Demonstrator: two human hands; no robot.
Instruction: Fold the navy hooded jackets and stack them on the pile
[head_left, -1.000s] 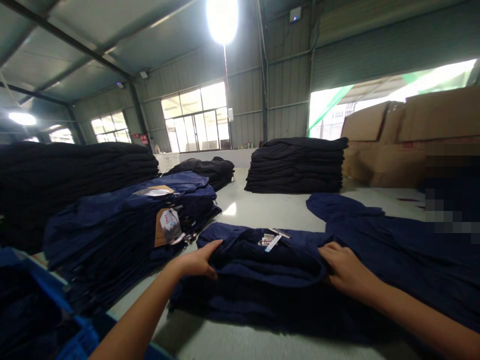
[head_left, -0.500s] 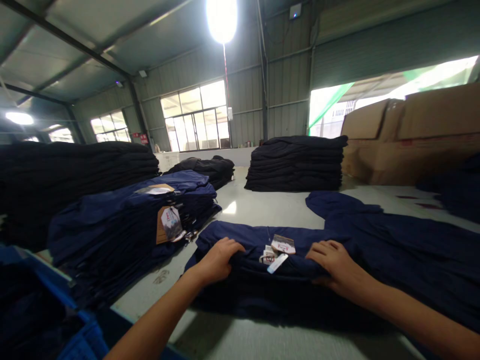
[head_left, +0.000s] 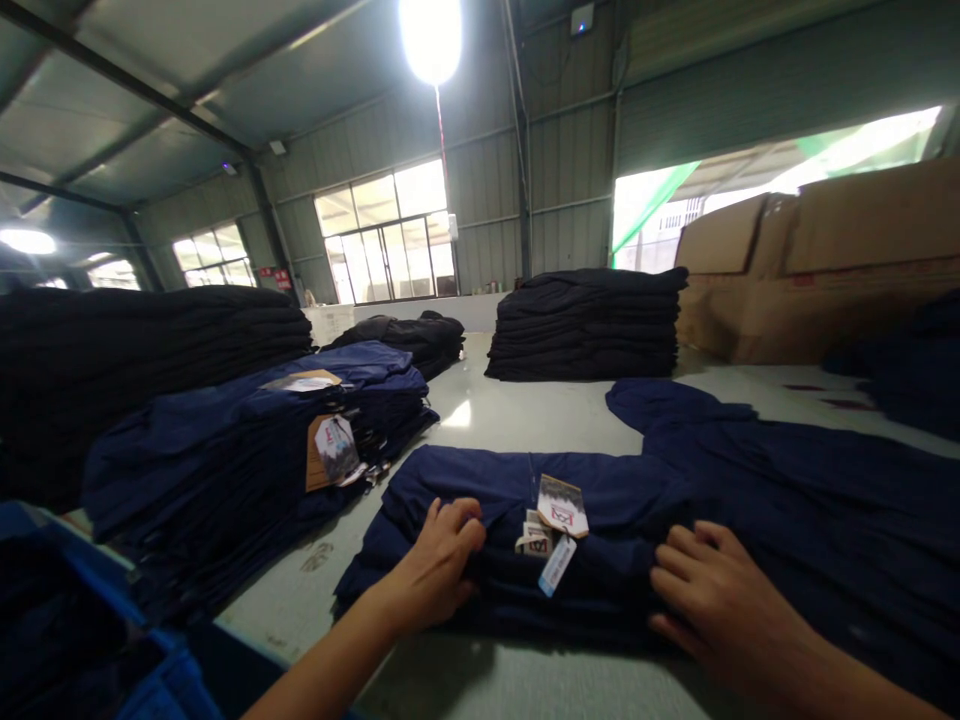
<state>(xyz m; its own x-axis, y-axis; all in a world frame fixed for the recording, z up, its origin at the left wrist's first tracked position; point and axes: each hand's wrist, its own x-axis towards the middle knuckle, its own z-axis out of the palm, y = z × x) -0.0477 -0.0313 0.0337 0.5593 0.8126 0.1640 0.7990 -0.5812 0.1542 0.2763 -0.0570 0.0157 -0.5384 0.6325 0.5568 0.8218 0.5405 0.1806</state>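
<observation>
A folded navy garment (head_left: 525, 520) lies on the pale table in front of me, with paper hang tags (head_left: 553, 535) on its top. My left hand (head_left: 439, 560) rests on the garment's left part, fingers curled into the cloth. My right hand (head_left: 720, 605) lies on its right edge with fingers bent over the fold. A larger navy garment (head_left: 810, 490) is spread flat to the right, touching the folded one.
A stack of folded navy garments with tags (head_left: 247, 450) stands at my left, with a black pile (head_left: 135, 350) behind it. More black stacks (head_left: 589, 325) sit farther back. Cardboard boxes (head_left: 817, 260) line the right. A blue crate (head_left: 90, 640) is at the lower left.
The garment has been folded over toward me, and the tags now lie on top. Both hands moved nearer to me along the cloth.
</observation>
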